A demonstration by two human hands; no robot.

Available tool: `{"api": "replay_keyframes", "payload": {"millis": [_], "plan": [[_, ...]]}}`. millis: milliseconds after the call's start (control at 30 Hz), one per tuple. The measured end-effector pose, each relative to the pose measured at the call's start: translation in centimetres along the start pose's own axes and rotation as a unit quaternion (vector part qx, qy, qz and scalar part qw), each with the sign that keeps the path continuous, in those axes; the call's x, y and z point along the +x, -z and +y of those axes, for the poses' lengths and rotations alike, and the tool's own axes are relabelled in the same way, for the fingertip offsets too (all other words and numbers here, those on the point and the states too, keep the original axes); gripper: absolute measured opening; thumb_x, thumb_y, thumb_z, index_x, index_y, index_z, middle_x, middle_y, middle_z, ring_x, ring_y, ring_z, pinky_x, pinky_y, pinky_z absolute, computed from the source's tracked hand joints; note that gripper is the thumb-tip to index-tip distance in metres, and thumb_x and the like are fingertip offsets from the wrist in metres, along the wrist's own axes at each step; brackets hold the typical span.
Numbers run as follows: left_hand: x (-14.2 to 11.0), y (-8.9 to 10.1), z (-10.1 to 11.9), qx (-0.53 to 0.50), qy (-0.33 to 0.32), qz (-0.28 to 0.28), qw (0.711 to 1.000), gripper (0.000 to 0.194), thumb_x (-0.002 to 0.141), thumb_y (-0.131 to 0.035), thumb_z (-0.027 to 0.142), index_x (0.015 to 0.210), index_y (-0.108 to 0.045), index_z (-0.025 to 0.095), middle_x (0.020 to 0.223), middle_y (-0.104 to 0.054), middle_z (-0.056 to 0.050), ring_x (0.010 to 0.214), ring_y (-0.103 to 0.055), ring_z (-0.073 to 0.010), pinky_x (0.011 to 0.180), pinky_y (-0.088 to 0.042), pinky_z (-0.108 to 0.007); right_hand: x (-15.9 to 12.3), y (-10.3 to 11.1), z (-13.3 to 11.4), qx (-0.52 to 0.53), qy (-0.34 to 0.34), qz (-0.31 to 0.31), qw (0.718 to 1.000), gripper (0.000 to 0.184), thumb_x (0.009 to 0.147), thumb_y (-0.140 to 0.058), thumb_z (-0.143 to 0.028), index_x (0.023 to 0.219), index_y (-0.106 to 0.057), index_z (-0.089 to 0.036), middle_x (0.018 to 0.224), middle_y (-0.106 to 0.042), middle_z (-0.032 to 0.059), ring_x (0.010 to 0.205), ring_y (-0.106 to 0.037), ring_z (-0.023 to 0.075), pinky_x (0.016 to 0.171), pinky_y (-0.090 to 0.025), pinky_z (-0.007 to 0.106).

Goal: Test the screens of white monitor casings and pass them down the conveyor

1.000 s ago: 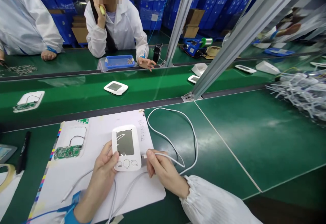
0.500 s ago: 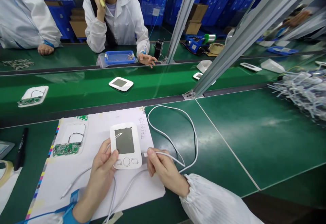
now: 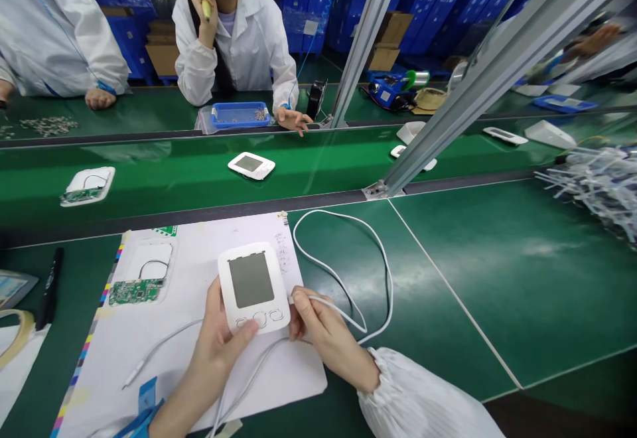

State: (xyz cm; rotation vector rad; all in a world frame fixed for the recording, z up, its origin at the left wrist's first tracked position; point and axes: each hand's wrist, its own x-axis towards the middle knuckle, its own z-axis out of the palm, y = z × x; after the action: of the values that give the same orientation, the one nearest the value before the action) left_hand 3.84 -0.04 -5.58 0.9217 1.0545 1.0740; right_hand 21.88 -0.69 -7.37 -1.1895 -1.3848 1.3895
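My left hand (image 3: pixel 219 345) grips a white device (image 3: pixel 253 285) with a grey screen and three buttons, thumb under its lower edge. My right hand (image 3: pixel 321 332) pinches the plug end of a white cable (image 3: pixel 378 259) against the device's right side. The cable loops out over the green mat to the right. Both hands work above a white paper sheet (image 3: pixel 199 358). On the sheet's left lies an open white casing with a green circuit board (image 3: pixel 134 290).
A green conveyor belt (image 3: pixel 174 172) carries another white device (image 3: pixel 251 165) and an opened unit (image 3: pixel 84 186). Two people in white coats sit across it, beside a blue tray (image 3: pixel 239 115). A black pen (image 3: pixel 48 289) lies left; white cables (image 3: pixel 597 186) are piled right.
The device has tilted slightly, and my left thumb has slid to its lower edge. My right hand has pushed the plug up against the device's side. The units on the belt have drifted right.
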Motion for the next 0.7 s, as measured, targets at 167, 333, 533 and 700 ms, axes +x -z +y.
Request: {"api": "replay_keyframes", "payload": {"millis": [167, 333, 533, 700], "plan": [[-0.6, -0.1, 0.5, 0.044, 0.036, -0.040, 0.998, 0.100, 0.079, -0.075, 0.035, 0.152, -0.005, 0.033, 0.124, -0.066, -0.009, 0.096, -0.067, -0.0234, 0.074, -0.055, -0.028, 0.3, 0.1, -0.1, 0.057, 0.007, -0.001, 0.998, 0.036, 0.100, -0.047, -0.047, 0.081, -0.054, -0.018, 0.080, -0.051, 0.0003, 0.063, -0.055, 0.0125, 0.056, -0.044, 0.025], [-1.1, 0.0, 1.0, 0.073, 0.039, -0.031, 0.996, 0.099, 0.079, -0.074, 0.036, 0.152, -0.007, 0.028, 0.114, -0.069, -0.009, 0.087, -0.067, -0.0209, 0.076, -0.055, -0.028, 0.5, -0.3, 0.2, 0.140, -0.031, -0.004, 0.990, 0.034, 0.088, -0.067, -0.047, 0.080, -0.055, -0.016, 0.085, -0.045, -0.0007, 0.054, -0.053, 0.0073, 0.048, -0.044, 0.021], [-1.3, -0.4, 1.3, 0.062, 0.050, -0.024, 0.997, 0.101, 0.075, -0.076, 0.036, 0.151, -0.011, 0.025, 0.118, -0.069, -0.010, 0.095, -0.067, -0.0229, 0.081, -0.054, -0.029, 0.4, -0.3, 0.1, 0.153, -0.033, -0.002, 0.988, 0.035, 0.088, -0.068, -0.047, 0.079, -0.055, -0.016, 0.078, -0.046, -0.0022, 0.052, -0.052, 0.0072, 0.047, -0.044, 0.020], [-1.4, -0.5, 1.1, 0.046, 0.039, -0.008, 0.998, 0.094, 0.074, -0.078, 0.034, 0.149, -0.021, 0.026, 0.114, -0.070, -0.010, 0.097, -0.068, -0.0239, 0.080, -0.055, -0.028, 0.4, -0.4, 0.0, 0.167, -0.029, 0.002, 0.986, 0.036, 0.086, -0.069, -0.048, 0.077, -0.057, -0.015, 0.086, -0.045, -0.0007, 0.054, -0.052, 0.0067, 0.047, -0.044, 0.021]]}}
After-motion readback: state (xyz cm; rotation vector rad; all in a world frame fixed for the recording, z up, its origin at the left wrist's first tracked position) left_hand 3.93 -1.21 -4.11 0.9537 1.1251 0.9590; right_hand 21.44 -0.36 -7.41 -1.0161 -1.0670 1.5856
